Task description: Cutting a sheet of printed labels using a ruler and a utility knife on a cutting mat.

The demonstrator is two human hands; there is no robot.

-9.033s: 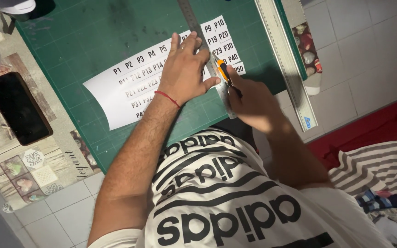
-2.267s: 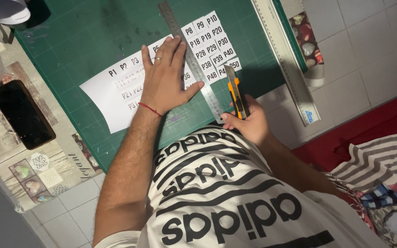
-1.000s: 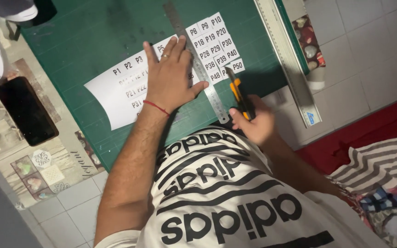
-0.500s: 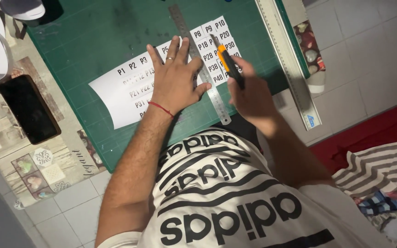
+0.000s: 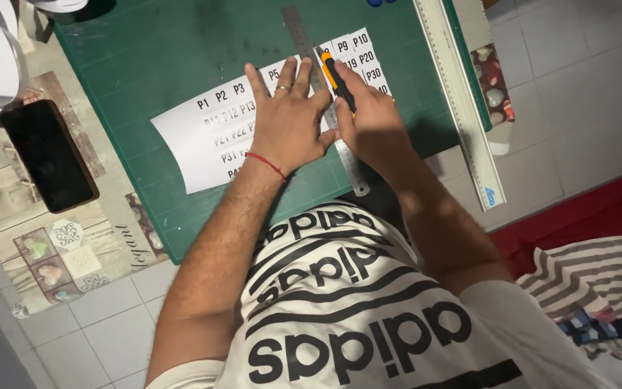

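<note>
My right hand [image 5: 372,122] grips the knife [image 5: 338,79] closed, blade at 11 o'clock along the ruler [image 5: 323,94]; left hand [image 5: 287,126] flat pins it.

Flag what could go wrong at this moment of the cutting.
The left hand presses the metal ruler with fingertips close to its edge, where the right hand holds the utility knife; a slip might nick them. If the ruler shifts on the white printed sheet, the cut could wander.
</note>
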